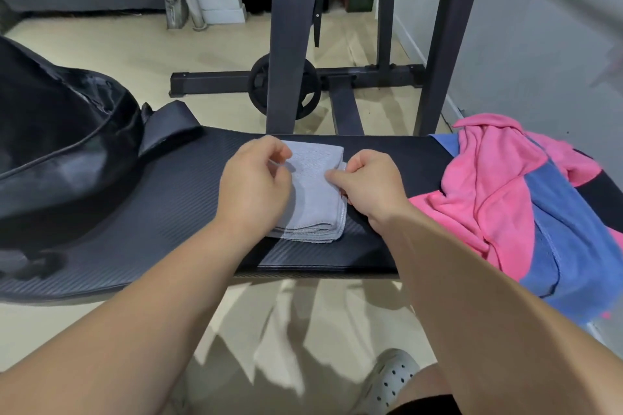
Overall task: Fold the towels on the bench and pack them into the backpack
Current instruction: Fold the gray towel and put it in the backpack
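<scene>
A small grey towel point(313, 194), folded into a thick rectangle, lies in the middle of the black padded bench point(168, 212). My left hand point(254, 180) rests on its left side, fingers curled and pinching its left edge. My right hand point(367, 184) pinches the towel's right edge between thumb and forefinger. A pink towel point(485, 185) lies crumpled on the right end of the bench, over a blue towel point(573, 246) that hangs off the edge. The black backpack point(57, 152) lies at the left end, its opening facing the middle.
A backpack strap point(172, 121) lies on the bench between the bag and the grey towel. Behind the bench stand dark rack uprights point(290, 37) and a weight plate point(285, 87) on the tiled floor. A foot in a light clog point(391, 381) is below.
</scene>
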Available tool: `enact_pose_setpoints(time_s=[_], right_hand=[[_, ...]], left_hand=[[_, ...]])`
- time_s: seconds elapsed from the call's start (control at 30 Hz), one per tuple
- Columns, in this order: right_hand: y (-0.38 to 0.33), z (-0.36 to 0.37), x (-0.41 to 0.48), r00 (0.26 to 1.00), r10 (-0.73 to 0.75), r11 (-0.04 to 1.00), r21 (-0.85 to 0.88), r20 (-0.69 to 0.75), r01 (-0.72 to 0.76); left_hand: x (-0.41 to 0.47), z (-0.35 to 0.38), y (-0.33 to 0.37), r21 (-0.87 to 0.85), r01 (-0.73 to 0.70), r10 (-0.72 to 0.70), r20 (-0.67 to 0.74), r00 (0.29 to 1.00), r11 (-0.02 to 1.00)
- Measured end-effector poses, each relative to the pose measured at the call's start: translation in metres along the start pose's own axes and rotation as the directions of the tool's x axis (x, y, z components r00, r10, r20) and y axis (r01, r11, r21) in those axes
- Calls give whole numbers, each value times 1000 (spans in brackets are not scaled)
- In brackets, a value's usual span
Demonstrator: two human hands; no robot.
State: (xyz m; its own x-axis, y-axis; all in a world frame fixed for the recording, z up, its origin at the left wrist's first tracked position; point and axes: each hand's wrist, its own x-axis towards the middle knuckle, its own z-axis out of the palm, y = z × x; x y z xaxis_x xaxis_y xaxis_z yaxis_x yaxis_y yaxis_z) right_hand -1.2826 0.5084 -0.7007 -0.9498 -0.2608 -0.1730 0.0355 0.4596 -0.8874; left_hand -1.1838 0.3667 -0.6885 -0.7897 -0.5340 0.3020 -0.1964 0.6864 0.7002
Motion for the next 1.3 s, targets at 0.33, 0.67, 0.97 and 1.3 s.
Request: enact_pose_setpoints(time_s=[0.33,0.67,0.97,1.3], right_hand=[[5,-4,7,998,-29,992,-125,62,37],[2,12,8,839,-514,627,-590,177,508],[13,9,20,890,-115,631,-660,442,409],[-30,-20,-11,927,-83,517,-779,366,354]], left_hand=[[-8,19,-5,477,-250,-38,515,856,843],[-15,38,-11,555,-256,-118,550,827,791],[-17,23,-23,468,-320,-7,572,820,824],[-27,-42,-46,422,59,-134,150,980,905]])
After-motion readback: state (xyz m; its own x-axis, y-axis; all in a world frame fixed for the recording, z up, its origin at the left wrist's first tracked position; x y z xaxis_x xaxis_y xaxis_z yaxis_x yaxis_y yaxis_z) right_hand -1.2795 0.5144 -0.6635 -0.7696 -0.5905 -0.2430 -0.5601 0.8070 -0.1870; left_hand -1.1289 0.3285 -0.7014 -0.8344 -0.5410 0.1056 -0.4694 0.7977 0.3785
